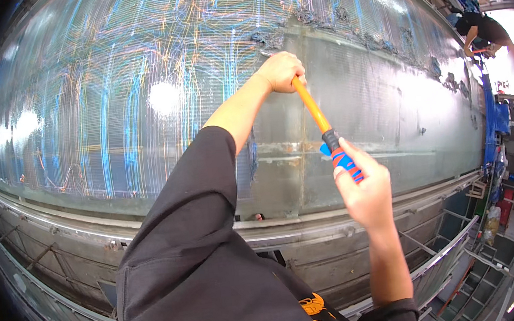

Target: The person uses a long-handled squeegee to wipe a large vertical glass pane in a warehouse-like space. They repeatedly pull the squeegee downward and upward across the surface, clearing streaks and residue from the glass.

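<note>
My left hand is closed round the far end of a long-handled scraper, at the upper part of its orange shaft. Wrapped round the red and blue grip at the near end is my right hand. The scraper's head is mostly hidden by my left hand; a thin grey edge shows just beyond the knuckles. Beneath it lies a large shiny panel. Blue and orange lines cover its left and far parts, with a bare grey area under the tool. Dark crumpled scrapings lie along the border between them.
A metal rail runs along the panel's near edge, close to my body. At the far right, another person bends over the panel's end, beside a blue frame. Metal steps and framework stand at the lower right.
</note>
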The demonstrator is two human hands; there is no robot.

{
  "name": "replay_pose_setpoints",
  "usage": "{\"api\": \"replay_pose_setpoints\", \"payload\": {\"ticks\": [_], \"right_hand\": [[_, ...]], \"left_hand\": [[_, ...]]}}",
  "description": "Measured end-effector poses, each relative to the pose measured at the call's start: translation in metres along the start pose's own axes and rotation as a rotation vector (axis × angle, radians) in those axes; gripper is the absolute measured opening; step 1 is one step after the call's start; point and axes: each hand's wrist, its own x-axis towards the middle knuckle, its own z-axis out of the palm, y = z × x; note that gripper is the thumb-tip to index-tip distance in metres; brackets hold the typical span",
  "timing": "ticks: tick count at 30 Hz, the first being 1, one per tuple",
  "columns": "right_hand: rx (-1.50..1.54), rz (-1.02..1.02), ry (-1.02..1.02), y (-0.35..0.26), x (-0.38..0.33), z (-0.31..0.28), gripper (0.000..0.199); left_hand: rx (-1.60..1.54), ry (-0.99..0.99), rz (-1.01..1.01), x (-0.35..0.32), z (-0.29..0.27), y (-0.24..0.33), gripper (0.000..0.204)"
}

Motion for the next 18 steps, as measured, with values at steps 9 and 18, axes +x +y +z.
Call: {"api": "replay_pose_setpoints", "payload": {"ticks": [9, 18], "right_hand": [[0.506, 0.606, -0.159, 0.014, -0.243, -0.034, 0.071], [0.46, 0.568, -0.299, 0.06, -0.381, -0.049, 0.072]], "left_hand": [[-0.093, 0.151, -0.025, -0.09, 0.019, 0.25, 0.031], [-0.144, 0.107, -0.257, -0.213, 0.022, 0.404, 0.043]]}}
